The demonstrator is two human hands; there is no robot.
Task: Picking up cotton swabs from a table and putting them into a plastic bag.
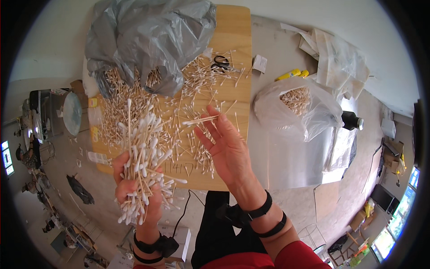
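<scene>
A thick bundle of cotton swabs [142, 157] with white tips and wooden sticks is clasped in my left hand [127, 181], its fingers wrapped around the lower part. Some swabs stick out at odd angles. My right hand [228, 150] pinches a few loose swabs [201, 120] between thumb and forefinger, palm partly turned up and the other fingers loosely bent. Beneath both hands, a large scattered heap of cotton swabs [117, 107] covers much of the wooden table [237, 31]. More swabs spill from a grey plastic bag [152, 31] at the table's far left.
Black-handled scissors [221, 63] lie among swabs at the far right of the wooden table. On the metal-topped surface [286, 161] to the right sits a clear plastic bag [320, 105] with swabs inside, beside a black bottle [352, 121] and yellow objects [289, 74].
</scene>
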